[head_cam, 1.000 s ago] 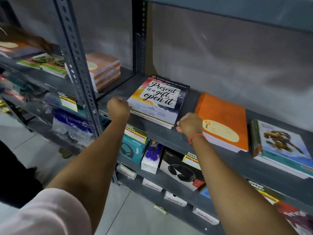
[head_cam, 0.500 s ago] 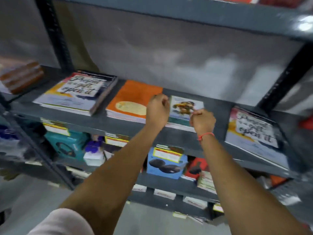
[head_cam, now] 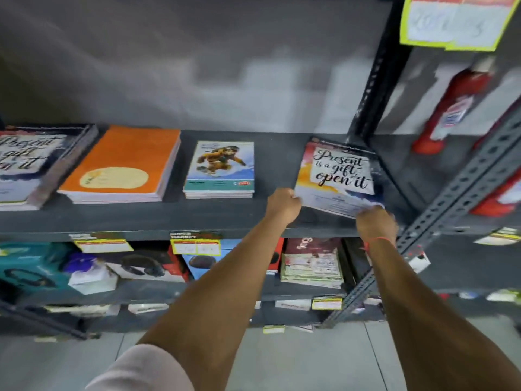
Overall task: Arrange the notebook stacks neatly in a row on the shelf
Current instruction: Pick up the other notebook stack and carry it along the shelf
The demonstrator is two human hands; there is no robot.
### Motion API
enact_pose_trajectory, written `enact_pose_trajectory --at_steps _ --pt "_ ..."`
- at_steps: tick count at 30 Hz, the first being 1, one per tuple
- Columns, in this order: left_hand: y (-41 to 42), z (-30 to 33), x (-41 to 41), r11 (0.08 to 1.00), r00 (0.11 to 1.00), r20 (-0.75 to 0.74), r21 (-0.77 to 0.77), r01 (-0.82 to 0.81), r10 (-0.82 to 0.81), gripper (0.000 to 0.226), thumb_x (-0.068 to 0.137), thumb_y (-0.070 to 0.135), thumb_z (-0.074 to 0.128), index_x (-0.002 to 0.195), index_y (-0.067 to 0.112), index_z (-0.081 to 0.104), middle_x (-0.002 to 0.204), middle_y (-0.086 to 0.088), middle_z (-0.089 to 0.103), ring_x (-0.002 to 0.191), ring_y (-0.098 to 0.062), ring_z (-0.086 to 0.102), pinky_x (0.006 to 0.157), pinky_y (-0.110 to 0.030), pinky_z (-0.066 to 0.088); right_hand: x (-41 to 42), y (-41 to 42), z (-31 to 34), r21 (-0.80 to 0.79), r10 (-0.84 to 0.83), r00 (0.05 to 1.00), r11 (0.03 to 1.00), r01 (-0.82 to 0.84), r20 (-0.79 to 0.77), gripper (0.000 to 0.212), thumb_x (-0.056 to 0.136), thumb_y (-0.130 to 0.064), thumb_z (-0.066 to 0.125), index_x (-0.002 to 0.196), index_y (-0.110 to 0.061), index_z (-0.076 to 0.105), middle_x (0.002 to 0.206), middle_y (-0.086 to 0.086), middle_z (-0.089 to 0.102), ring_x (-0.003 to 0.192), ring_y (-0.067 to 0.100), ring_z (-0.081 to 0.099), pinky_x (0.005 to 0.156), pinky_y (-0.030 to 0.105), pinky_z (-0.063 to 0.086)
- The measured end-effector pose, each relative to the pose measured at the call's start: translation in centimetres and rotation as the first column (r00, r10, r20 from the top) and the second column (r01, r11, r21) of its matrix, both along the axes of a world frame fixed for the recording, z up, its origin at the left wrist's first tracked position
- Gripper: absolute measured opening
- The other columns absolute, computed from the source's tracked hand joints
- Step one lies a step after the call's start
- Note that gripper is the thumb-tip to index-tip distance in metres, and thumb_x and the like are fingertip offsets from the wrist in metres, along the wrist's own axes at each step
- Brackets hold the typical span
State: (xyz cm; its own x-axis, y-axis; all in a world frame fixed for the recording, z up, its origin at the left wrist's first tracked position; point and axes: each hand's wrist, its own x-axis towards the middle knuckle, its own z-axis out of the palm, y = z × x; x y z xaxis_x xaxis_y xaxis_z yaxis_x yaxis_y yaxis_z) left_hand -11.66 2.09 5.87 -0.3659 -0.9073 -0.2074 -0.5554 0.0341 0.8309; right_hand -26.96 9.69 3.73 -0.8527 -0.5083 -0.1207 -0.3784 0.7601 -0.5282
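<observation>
Four notebook stacks lie on the dark grey shelf (head_cam: pixel 225 218). At the left edge is a "Present is a gift, open it" stack (head_cam: pixel 31 165), then an orange stack (head_cam: pixel 124 165), then a smaller stack with a cartoon figure on a blue cover (head_cam: pixel 220 167). At the right a second "Present is a gift, open it" stack (head_cam: pixel 337 176) lies slightly turned. My left hand (head_cam: pixel 283 206) grips its near left corner. My right hand (head_cam: pixel 376 221), with a red thread at the wrist, grips its near right corner.
A black upright post (head_cam: pixel 377 80) stands behind the right stack and a perforated grey brace (head_cam: pixel 451 198) slants down on the right. Red bottles (head_cam: pixel 451 103) stand on the neighbouring shelf. Boxed headphones, speakers and price tags (head_cam: pixel 196 245) fill the shelves below.
The view has swung right along the shelf. Both hands left the first stack, passed the cartoon-cover stack, and now hold the rightmost "Present is a gift" stack by its near corners.
</observation>
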Motion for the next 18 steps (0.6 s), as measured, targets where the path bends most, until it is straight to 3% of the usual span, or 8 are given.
enact_pose_trajectory --at_steps 3,5,7,9,11,13,15,18 --pt "-0.4 0.0 -1.4 0.994 0.996 -0.055 0.09 -0.059 0.064 0.03 0.09 0.013 0.05 0.114 -0.002 0.059 0.12 -0.021 0.06 0.115 -0.033 0.055 0.093 -0.036 0.046 -1.5 -0.1 -0.3 -0.02 -0.011 1.0 1.0 0.011 -0.01 0.041 0.089 -0.018 0.044 0.119 0.008 0.054 0.129 0.029 0.054 0.122 0.041 0.049 0.102 0.044 0.039" --pt "-1.0 -0.2 -1.8 0.988 0.993 -0.068 0.128 -0.087 0.097 0.019 0.089 0.007 0.047 0.087 -0.006 0.061 0.093 -0.024 0.062 0.084 -0.031 0.06 0.07 -0.034 0.049 -2.1 -0.1 0.0 -0.034 -0.051 0.999 0.998 0.051 -0.004 0.037 0.089 -0.013 0.045 0.115 0.011 0.056 0.126 0.031 0.056 0.119 0.042 0.051 0.101 0.044 0.04" --pt "-1.7 -0.6 -2.1 0.969 0.983 -0.086 0.201 -0.143 0.163 0.035 0.087 -0.001 0.044 0.053 0.006 0.038 0.058 -0.012 0.037 0.051 -0.02 0.036 0.046 -0.026 0.028 -2.9 0.0 0.3 -0.055 -0.097 0.995 0.994 0.099 0.038 0.032 0.087 -0.005 0.045 0.112 0.012 0.057 0.124 0.032 0.057 0.116 0.042 0.053 0.098 0.042 0.043" --pt "-2.4 -0.9 -2.4 0.952 0.973 -0.112 0.254 -0.169 0.202 0.042 0.086 -0.007 0.041 0.05 0.011 0.03 0.055 -0.007 0.026 0.048 -0.016 0.024 0.045 -0.022 0.018 -3.5 0.4 0.4 -0.088 -0.121 0.987 0.988 0.131 0.102 0.027 0.085 -0.001 0.045 0.102 0.011 0.061 0.116 0.031 0.061 0.107 0.041 0.058 0.085 0.036 0.045" --pt "-2.9 -0.9 -2.6 0.935 0.97 -0.104 0.306 -0.178 0.219 0.038 0.087 -0.008 0.039 0.053 0.01 0.035 0.056 -0.007 0.028 0.048 -0.016 0.024 0.045 -0.021 0.019 -3.8 0.6 0.5 -0.105 -0.122 0.978 0.985 0.141 0.169 0.016 0.083 -0.001 0.045 0.08 0.005 0.06 0.098 0.028 0.063 0.093 0.037 0.059 0.072 0.031 0.039" --pt "-3.3 -0.9 -2.6 0.917 0.958 -0.125 0.345 -0.201 0.257 0.03 0.088 -0.007 0.04 0.061 0.006 0.042 0.059 -0.006 0.032 0.05 -0.016 0.025 0.045 -0.022 0.022 -4.1 0.6 0.5 -0.129 -0.137 0.965 0.977 0.169 0.225 0.023 0.083 -0.002 0.047 0.059 -0.001 0.049 0.08 0.02 0.056 0.078 0.031 0.054 0.069 0.03 0.036" --pt "-3.6 -1.0 -2.7 0.899 0.944 -0.151 0.379 -0.22 0.295 0.028 0.088 -0.005 0.042 0.063 0.007 0.041 0.062 -0.005 0.033 0.052 -0.017 0.028 0.046 -0.022 0.025 -4.2 0.9 0.7 -0.137 -0.155 0.946 0.97 0.2 0.285 0.027 0.085 -0.005 0.048 0.058 -0.006 0.044 0.069 0.012 0.048 0.063 0.027 0.045 0.063 0.029 0.037" --pt "-3.9 -1.1 -3.0 0.888 0.943 -0.161 0.414 -0.202 0.29 0.033 0.091 -0.002 0.039 0.063 0.014 0.038 0.065 -0.001 0.036 0.067 -0.021 0.041 0.061 -0.025 0.039 -4.0 1.3 0.6 -0.139 -0.085 0.916 0.979 0.15 0.393 0.032 0.089 -0.012 0.048 0.059 -0.019 0.036 0.063 0.002 0.038 0.053 0.015 0.037 0.039 0.019 0.041"
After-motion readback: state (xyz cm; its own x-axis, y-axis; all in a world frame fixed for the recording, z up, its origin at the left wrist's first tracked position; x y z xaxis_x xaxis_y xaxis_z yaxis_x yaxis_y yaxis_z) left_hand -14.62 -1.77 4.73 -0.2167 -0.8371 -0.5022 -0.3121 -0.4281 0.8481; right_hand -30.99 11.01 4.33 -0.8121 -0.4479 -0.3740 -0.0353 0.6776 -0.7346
